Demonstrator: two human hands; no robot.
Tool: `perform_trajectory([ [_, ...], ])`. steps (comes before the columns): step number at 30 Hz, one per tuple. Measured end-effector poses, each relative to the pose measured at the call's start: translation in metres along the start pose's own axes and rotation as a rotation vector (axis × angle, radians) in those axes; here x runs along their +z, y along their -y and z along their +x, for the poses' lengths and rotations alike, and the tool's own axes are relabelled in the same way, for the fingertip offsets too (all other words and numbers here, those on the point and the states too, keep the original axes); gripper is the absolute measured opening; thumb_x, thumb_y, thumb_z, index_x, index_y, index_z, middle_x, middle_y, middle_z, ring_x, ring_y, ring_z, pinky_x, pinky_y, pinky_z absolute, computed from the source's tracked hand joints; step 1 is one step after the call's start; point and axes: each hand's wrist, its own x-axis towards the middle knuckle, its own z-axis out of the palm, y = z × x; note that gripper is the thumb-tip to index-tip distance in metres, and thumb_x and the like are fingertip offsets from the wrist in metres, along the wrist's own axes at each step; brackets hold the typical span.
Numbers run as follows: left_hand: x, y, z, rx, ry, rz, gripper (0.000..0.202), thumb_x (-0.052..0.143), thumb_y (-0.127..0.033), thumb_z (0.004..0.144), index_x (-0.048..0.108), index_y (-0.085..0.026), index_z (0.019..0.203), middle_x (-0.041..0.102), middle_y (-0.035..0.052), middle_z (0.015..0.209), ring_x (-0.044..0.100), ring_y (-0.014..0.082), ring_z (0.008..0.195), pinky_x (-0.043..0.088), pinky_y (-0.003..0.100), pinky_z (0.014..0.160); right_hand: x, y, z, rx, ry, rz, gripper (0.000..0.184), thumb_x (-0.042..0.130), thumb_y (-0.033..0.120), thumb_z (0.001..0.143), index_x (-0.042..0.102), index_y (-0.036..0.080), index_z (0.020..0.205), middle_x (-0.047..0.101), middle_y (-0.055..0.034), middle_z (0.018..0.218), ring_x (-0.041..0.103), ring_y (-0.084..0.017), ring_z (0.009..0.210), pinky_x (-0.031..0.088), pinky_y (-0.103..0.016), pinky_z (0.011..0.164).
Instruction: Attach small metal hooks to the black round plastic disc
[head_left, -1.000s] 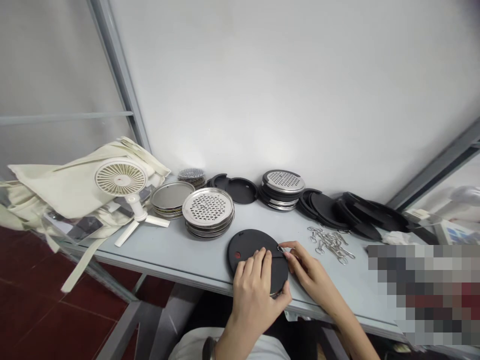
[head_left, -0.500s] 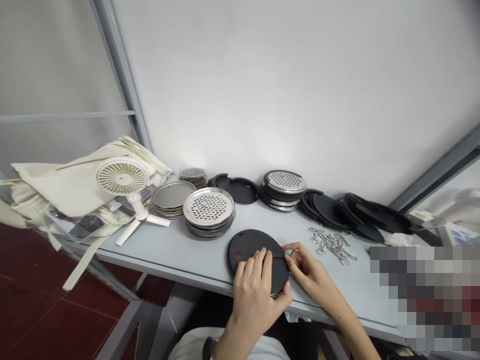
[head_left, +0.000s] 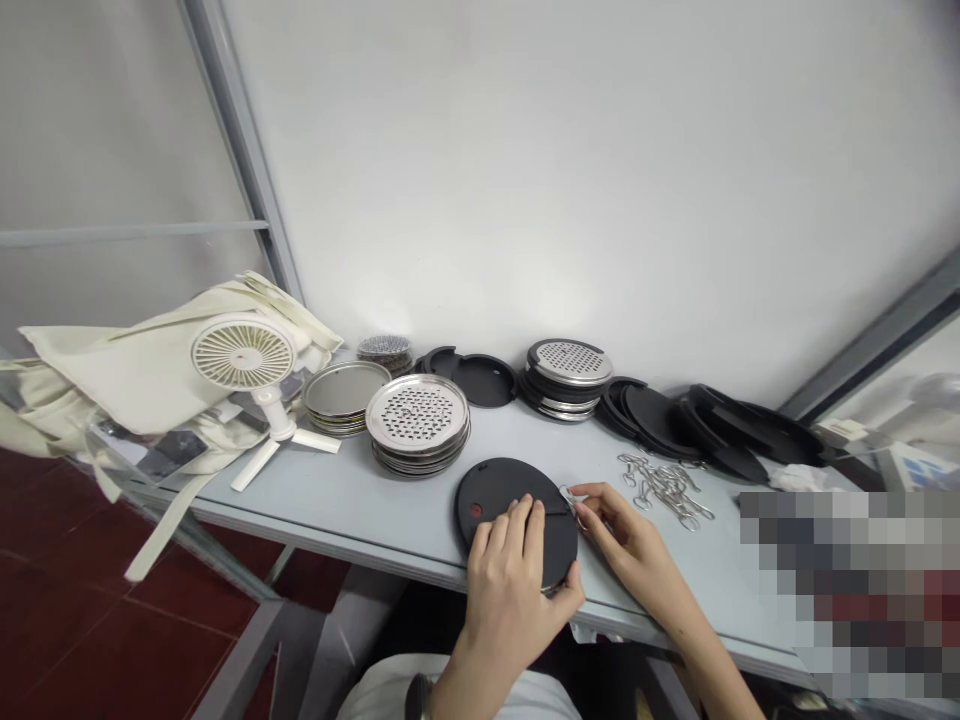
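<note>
Black disc (head_left: 516,488), hooks (head_left: 663,490), grater stack (head_left: 418,414), fan (head_left: 244,355)

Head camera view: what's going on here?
A person works at a grey table. The left hand lies over a round black disc, fingers flat on top and thumb at its edge. The right hand pinches a small metal wire clip at the disc's right edge; whether it is hooked on is unclear. More wire clips lie in a loose pile to the right, and a stack of metal grater discs stands to the left.
</note>
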Motion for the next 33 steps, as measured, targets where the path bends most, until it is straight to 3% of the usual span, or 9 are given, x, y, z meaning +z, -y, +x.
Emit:
perform_trajectory([
  [5,-0.0001,0.0005,-0.0001,0.006,-0.003,0.005,0.049,0.058,-0.033,0.080,0.056,-0.012,0.125,0.062,0.0109,0.123,0.059,0.0260,0.106,0.045,0.038,0.088,-0.0015,0.0036,0.0002,-0.026,-0.020,-0.033,0.026,0.047,0.044,0.095,0.057,0.020,0.097,0.064,-0.0049,0.085,0.059,-0.020,0.081,0.046,-0.029,0.073],
  [11,-0.0006,0.0003,0.0006,0.009,-0.009,0.009,0.048,0.057,-0.033,0.081,0.057,-0.012,0.124,0.063,0.0104,0.122,0.059,0.0255,0.105,0.045,0.038,0.087,-0.0009,0.0021,0.0005,-0.004,-0.054,0.011,0.024,0.052,0.043,0.093,0.055,0.020,0.086,0.061,-0.0021,0.077,0.058,-0.018,0.075,0.046,-0.028,0.070],
  [19,0.0002,0.0009,-0.0001,0.006,-0.008,0.003,0.050,0.057,-0.033,0.080,0.056,-0.012,0.125,0.062,0.0101,0.123,0.059,0.0255,0.106,0.044,0.038,0.088,-0.0032,0.0022,-0.0002,-0.071,-0.064,0.016,0.019,0.054,0.038,0.092,0.057,0.020,0.086,0.063,-0.0041,0.084,0.059,-0.019,0.083,0.046,-0.029,0.078],
  [25,-0.0003,0.0000,-0.0005,0.010,-0.014,0.006,0.049,0.056,-0.032,0.081,0.056,-0.012,0.125,0.062,0.0106,0.123,0.059,0.0255,0.106,0.044,0.038,0.087,-0.0039,-0.0016,-0.0001,0.014,-0.040,0.037,0.029,0.056,0.042,0.091,0.059,0.020,0.110,0.065,-0.0030,0.084,0.061,-0.019,0.079,0.047,-0.028,0.075],
  [29,0.0004,0.0003,-0.0004,0.010,-0.015,0.008,0.049,0.056,-0.033,0.081,0.056,-0.012,0.125,0.062,0.0104,0.123,0.059,0.0254,0.105,0.044,0.038,0.088,-0.0038,0.0026,0.0011,0.036,0.008,0.035,0.027,0.055,0.045,0.091,0.063,0.019,0.095,0.068,-0.0049,0.088,0.063,-0.020,0.082,0.048,-0.029,0.074],
  [33,0.0008,0.0005,-0.0010,0.010,-0.006,0.011,0.050,0.056,-0.034,0.081,0.056,-0.012,0.126,0.062,0.0103,0.123,0.059,0.0255,0.106,0.043,0.039,0.088,-0.0048,0.0031,0.0024,-0.022,-0.082,-0.014,0.024,0.056,0.043,0.091,0.064,0.020,0.092,0.067,-0.0054,0.093,0.062,-0.021,0.090,0.046,-0.031,0.082],
])
